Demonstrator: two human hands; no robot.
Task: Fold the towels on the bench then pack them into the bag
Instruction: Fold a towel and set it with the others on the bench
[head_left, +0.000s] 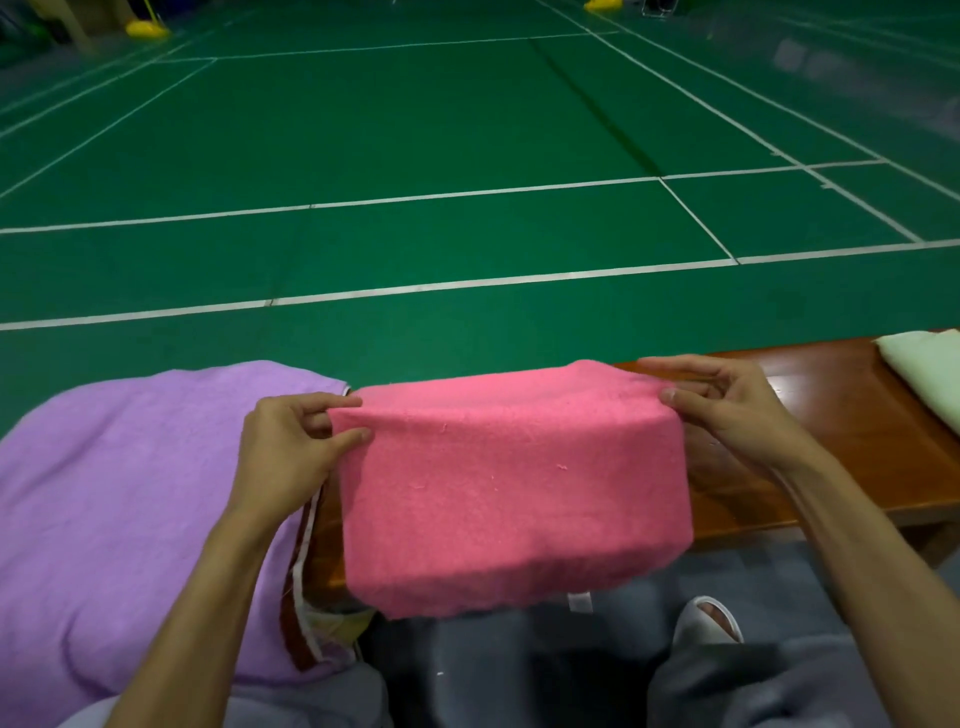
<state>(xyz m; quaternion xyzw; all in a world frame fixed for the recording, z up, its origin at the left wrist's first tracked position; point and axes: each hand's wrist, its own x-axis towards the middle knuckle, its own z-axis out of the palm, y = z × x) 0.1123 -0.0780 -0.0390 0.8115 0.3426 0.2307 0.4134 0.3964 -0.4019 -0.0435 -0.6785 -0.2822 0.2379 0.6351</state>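
Wooden bench (841, 415), green court floor (415, 130), white lines (395, 291)

Bare forearms end in a bare left hand (291, 447) and right hand (727, 400). Below, loose grey fabric trousers (769, 686) and one white open-toed slipper (701, 613).

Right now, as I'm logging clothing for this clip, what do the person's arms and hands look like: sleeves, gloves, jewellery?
Both forearms are bare down to the picture's edge; no sleeve shows. The left hand and right hand are ungloved, with no ring, watch or band visible.
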